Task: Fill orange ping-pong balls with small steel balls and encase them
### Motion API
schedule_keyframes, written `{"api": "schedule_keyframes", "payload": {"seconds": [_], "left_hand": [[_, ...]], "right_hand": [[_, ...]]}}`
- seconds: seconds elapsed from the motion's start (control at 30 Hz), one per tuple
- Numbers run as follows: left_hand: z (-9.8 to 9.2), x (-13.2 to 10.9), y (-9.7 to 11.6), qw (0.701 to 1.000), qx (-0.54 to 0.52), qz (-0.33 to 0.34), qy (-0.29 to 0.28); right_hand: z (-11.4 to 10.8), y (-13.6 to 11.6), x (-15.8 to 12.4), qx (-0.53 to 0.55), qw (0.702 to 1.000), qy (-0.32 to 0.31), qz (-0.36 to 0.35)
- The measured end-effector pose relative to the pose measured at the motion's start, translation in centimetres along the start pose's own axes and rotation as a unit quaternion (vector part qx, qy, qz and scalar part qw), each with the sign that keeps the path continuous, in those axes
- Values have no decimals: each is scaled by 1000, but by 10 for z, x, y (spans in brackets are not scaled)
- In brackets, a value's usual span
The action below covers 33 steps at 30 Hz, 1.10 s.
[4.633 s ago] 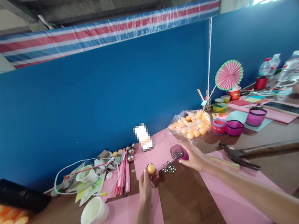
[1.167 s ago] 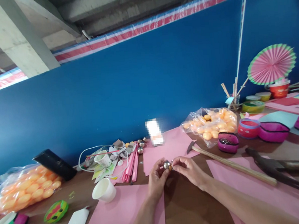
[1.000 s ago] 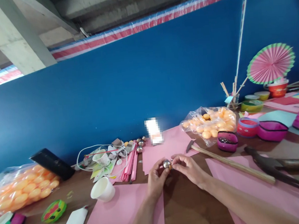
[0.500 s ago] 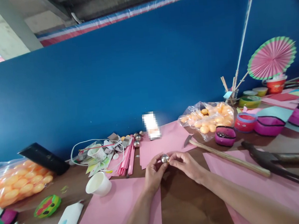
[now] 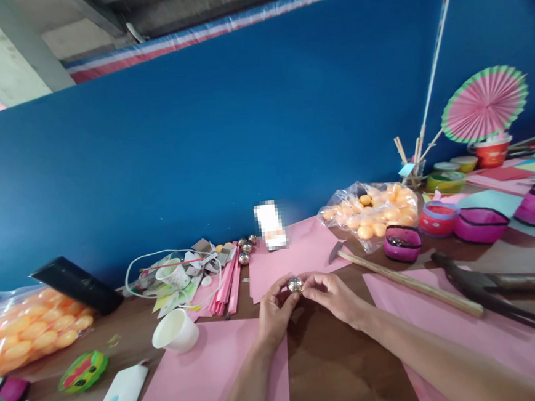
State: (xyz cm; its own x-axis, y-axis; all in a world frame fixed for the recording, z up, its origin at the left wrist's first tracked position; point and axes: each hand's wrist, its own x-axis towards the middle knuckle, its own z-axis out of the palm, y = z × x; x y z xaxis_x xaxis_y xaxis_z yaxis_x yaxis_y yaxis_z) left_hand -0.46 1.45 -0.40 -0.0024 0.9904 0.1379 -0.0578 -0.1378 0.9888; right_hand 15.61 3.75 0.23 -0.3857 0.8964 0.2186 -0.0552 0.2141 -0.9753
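Observation:
Between my two hands, above the brown tabletop (image 5: 344, 355), is a small shiny metal bell (image 5: 295, 284). My left hand (image 5: 276, 308) grips it from the left with thumb and fingers. From the right, my right hand (image 5: 328, 293) pinches at the bell's edge; whether a smaller piece sits in that pinch is too small to tell. Several similar silvery balls (image 5: 246, 247) lie at the back beside a bundle of folded pink strips (image 5: 227, 290). Pink paper sheets (image 5: 295, 257) lie behind and on both sides of my hands.
A thin hammer (image 5: 413, 282) and a claw hammer (image 5: 482, 288) lie on the right. Orange balls in a plastic bag (image 5: 374, 210) sit behind them, near a purple pouch (image 5: 402, 243). A white cup (image 5: 176, 330) and a power strip (image 5: 121, 400) are on the left. A blue wall (image 5: 224, 123) rises behind.
Both hands keep their hold on the bell in nearly the same place. The whole view has shifted very slightly.

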Motion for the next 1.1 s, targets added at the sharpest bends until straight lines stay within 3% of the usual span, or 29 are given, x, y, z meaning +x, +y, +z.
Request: {"api": "schedule_keyframes", "payload": {"seconds": [0.8,1.1], "left_hand": [[0,1,-1,1000,14,7,-5],[-1,2,-3,1000,25,4,1]], "right_hand": [[0,-3,-1,-20,1000,8,16],[2,3,0,41,997,33,60]]}}
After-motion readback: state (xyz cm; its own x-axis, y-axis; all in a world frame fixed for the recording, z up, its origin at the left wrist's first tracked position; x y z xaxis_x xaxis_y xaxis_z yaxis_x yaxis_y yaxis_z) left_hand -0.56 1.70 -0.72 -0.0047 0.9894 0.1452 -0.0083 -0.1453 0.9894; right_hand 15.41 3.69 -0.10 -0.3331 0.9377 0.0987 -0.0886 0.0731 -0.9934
